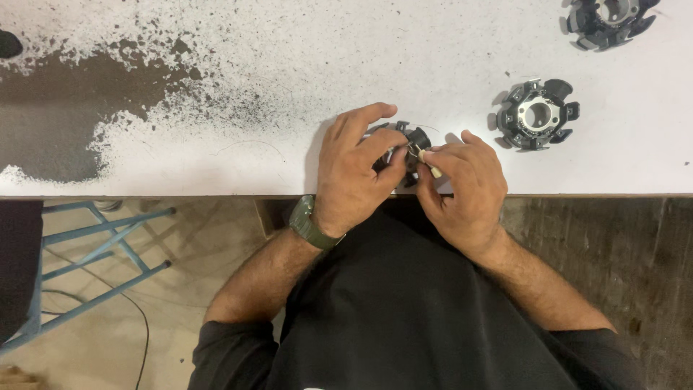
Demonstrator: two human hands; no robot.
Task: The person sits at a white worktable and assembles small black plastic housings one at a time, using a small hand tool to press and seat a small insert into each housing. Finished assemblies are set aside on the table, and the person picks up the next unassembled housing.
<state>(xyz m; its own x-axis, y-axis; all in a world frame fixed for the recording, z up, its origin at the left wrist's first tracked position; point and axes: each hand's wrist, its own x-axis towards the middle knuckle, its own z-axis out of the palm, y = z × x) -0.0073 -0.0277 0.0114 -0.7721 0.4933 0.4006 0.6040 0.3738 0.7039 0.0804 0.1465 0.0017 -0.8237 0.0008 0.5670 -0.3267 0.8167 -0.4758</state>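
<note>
- A black, toothed, ring-shaped plastic-and-metal part [410, 150] is gripped at the near edge of the white, worn-painted table [289, 87], mostly hidden beneath the fingers
- The left hand [354, 173], with a green watch [309, 222] at the wrist, is closed around the part from the left, fingers curled over its top
- The right hand [465, 184] is pinched narrow on a small pale sliver-like piece [432, 170] pressed against the part's side; what it is cannot be told
- A slip is judged the main risk: the part is worked right above the table edge, so a loosened grip could send it, or the small piece, down to the floor
- Fingertips crowded round the teeth could be nicked if the pale piece skids
- A second black toothed ring with a metal centre [537, 115] lies well apart to the right, a third [608, 20] at the far corner
- A dark bare patch of worn paint [65, 108] and a blue metal stool frame [94, 253] are seen to the left; nothing stands between the hands and the other rings
</note>
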